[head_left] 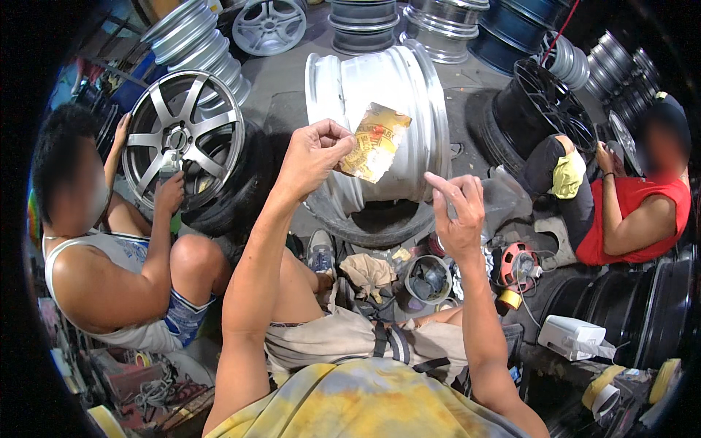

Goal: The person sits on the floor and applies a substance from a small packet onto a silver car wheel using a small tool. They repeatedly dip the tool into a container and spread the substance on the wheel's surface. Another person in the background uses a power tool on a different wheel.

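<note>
Between the thumb and fingers of my left hand (315, 155) is a small, worn piece of sandpaper (376, 142). Its printed yellow-brown back shows, and its edges are ragged. Behind it a wide silver wheel rim (387, 80) lies on its side across a black tire (358, 232), and the sandpaper hides part of its barrel. My right hand (460, 212) is raised by the rim's right edge, index finger stretched out and the other fingers loosely bent, holding nothing. Whether its fingertip touches the rim I cannot tell.
On the left a person holds a tool against a spoked wheel (182, 135); on the right another sits by a black wheel (544, 109). A bucket (428, 281), crumpled cloth (369, 276) and an orange reel (518, 264) lie before me. Stacked rims (364, 22) stand behind.
</note>
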